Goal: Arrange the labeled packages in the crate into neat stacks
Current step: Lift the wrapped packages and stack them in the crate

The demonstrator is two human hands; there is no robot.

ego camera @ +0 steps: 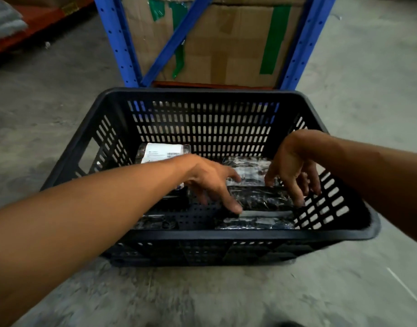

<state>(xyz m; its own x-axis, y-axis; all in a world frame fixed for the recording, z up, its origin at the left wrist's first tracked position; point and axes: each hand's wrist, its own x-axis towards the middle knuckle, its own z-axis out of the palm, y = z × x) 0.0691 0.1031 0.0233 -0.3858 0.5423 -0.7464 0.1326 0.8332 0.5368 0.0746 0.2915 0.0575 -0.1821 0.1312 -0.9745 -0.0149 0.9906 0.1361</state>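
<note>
A dark slotted plastic crate (226,234) stands on the concrete floor in front of me. Inside lie several black plastic-wrapped packages. One with a white label (164,153) rests at the back left. Another black package (261,199) lies at the right, and both hands reach down to it. My left hand (212,182) has its fingers spread, fingertips touching the package's left end. My right hand (292,168) hangs over its right end with fingers apart, tips at the wrap. More packages (254,223) lie along the near wall. Neither hand clearly grips anything.
Behind the crate stands a blue metal rack (118,43) holding a large cardboard box (226,43) with green tape. An orange shelf with grey cloth (4,22) is at the far left. Bare concrete floor surrounds the crate.
</note>
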